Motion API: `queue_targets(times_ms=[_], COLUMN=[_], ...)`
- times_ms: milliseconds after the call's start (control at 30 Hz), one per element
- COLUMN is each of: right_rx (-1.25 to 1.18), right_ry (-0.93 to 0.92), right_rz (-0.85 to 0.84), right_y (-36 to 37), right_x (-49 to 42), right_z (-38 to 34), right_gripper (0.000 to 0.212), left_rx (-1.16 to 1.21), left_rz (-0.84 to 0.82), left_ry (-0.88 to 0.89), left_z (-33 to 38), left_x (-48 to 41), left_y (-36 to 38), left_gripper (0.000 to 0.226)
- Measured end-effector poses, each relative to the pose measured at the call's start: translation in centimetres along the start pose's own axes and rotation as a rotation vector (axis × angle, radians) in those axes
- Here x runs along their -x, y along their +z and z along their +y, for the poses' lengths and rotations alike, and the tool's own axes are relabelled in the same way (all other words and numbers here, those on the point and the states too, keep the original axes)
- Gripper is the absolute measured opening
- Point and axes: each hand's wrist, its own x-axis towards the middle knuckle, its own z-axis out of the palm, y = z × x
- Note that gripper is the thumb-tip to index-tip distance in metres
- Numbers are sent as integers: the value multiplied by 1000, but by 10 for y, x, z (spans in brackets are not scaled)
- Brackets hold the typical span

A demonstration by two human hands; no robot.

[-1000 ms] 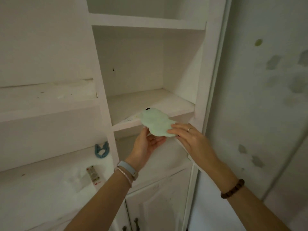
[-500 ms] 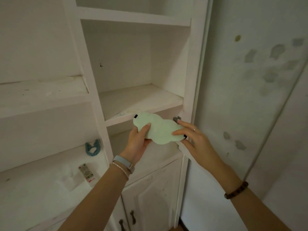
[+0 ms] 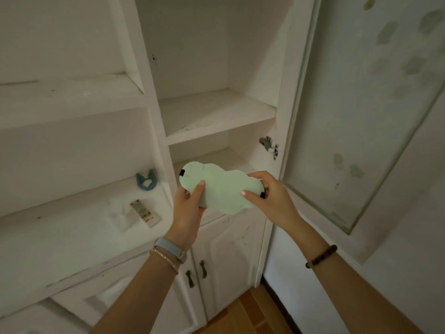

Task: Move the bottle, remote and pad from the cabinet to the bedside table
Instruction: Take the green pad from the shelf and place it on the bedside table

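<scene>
Lying on the wide left shelf [image 3: 72, 232] of the white cabinet [image 3: 154, 97], the remote [image 3: 145, 213] sits at about eight o'clock from the pad, with a blue horseshoe-shaped clip [image 3: 145, 180] at its twelve o'clock. The left hand [image 3: 189, 206] pinches the pale green, cloud-shaped pad [image 3: 220, 189] at its seven o'clock edge, thumb on top and fingers underneath, holding it in the air before the open right compartment. The right hand [image 3: 269, 196] pinches the pad's four o'clock end, and a metal hinge [image 3: 268, 144] shows at twelve o'clock from it, beside the open door [image 3: 361, 116].
</scene>
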Motion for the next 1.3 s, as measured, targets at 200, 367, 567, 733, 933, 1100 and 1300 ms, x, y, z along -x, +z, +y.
queue_targets(times_ms=[200, 367, 567, 733, 933, 1100, 1300], right_rx=[60, 31, 12, -5, -27, -89, -128], right_ry=[-65, -103, -135, -187, -296, -396, -509], right_rz=[-139, -336, -549, -740, -974, -1149, -1351], right_y=[14, 29, 51, 86, 135, 175, 216], right_x=[15, 45, 102, 153, 221, 293, 412], right_z=[5, 14, 20, 9, -34, -86, -142], right_gripper=[29, 28, 31, 27, 24, 22, 24], left_rx=[-342, -493, -681, -796, -783, -721, -689], left_rz=[218, 355, 560, 749, 1037, 1281, 1528], left_ry=[128, 112, 92, 72, 52, 70, 90], left_z=[1, -15, -39, -47, -37, -27, -17], left_x=[43, 104, 204, 295, 397, 496, 634], left_y=[-42, -66, -91, -116, -139, -159, -174], left_gripper=[20, 25, 18, 16, 15, 19, 20])
